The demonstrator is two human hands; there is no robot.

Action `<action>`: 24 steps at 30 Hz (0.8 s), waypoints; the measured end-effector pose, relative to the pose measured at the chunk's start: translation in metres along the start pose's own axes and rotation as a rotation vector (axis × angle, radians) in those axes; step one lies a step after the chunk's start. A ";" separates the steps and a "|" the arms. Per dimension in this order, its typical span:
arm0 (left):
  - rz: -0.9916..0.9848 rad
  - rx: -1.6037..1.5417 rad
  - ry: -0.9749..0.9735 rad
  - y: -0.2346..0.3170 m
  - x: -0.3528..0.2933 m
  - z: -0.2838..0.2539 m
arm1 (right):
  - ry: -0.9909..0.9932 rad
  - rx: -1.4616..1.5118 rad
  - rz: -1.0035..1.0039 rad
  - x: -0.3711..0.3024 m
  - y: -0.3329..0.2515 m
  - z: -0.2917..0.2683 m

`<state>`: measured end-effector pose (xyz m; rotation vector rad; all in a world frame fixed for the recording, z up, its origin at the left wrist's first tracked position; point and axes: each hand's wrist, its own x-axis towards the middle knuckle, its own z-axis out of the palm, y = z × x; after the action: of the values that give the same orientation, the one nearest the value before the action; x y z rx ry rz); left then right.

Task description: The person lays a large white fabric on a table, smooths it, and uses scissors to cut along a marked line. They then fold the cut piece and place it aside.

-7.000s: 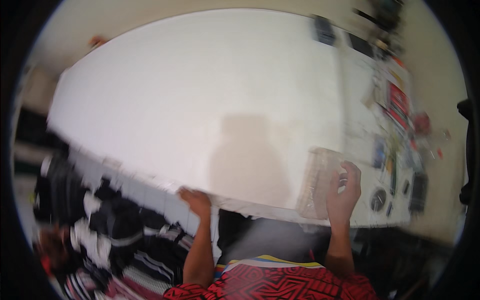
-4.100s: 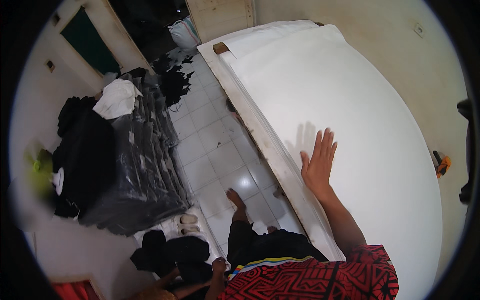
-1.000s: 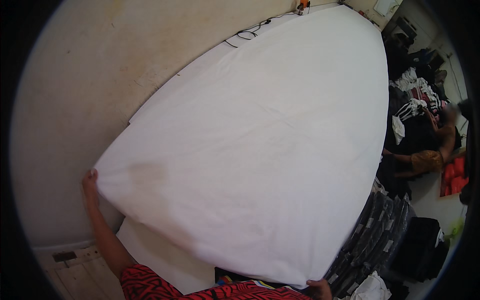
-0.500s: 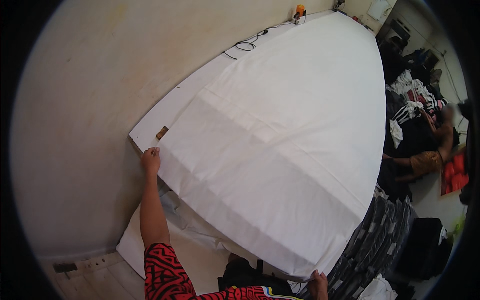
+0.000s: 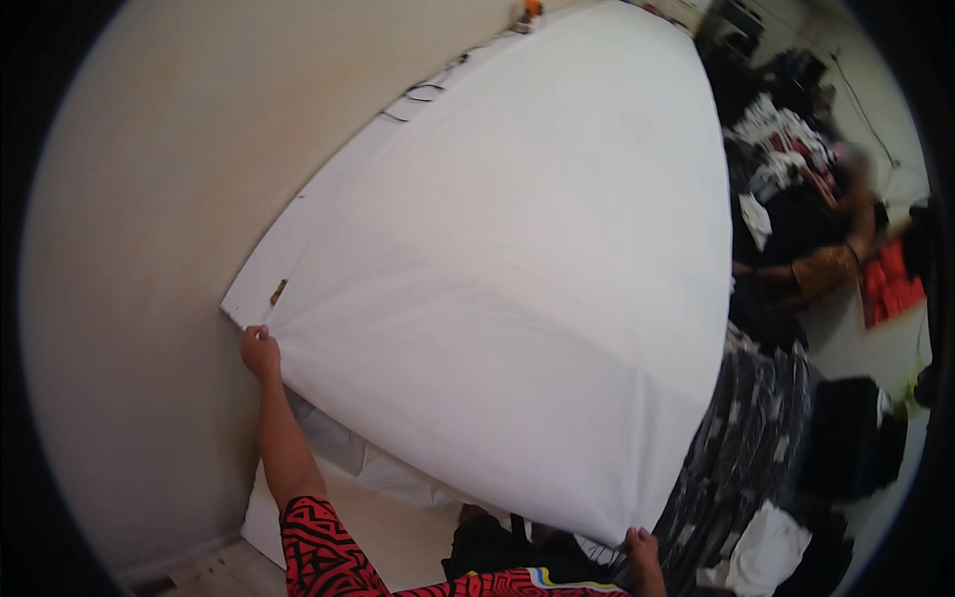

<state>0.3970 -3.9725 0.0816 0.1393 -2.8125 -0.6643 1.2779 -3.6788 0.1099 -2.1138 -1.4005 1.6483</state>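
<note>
Here, the left hand point(image 5: 261, 353) is curled closed, pinching one near corner of a white sheet point(image 5: 497, 269) that spreads ahead of both hands over a table point(image 5: 249, 283). The right hand point(image 5: 644, 550), also closed, grips the other near corner. Just beyond the left hand sits a brown block point(image 5: 278, 292); right of the right hand lies a white cloth point(image 5: 769, 547).
</note>
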 end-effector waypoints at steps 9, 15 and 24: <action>0.771 -0.083 0.000 0.182 -0.195 0.023 | 0.403 -0.376 -0.222 0.049 -0.047 -0.050; 0.571 0.237 -0.276 0.217 -0.252 0.024 | 0.197 0.118 -0.491 0.114 -0.160 -0.042; 0.946 -0.189 -0.180 0.308 -0.502 -0.030 | -0.211 0.333 -0.451 0.144 -0.231 -0.050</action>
<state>0.8777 -3.6357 0.1375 -1.2378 -2.5011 -0.6853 1.1816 -3.4247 0.1631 -1.3603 -1.4024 1.7903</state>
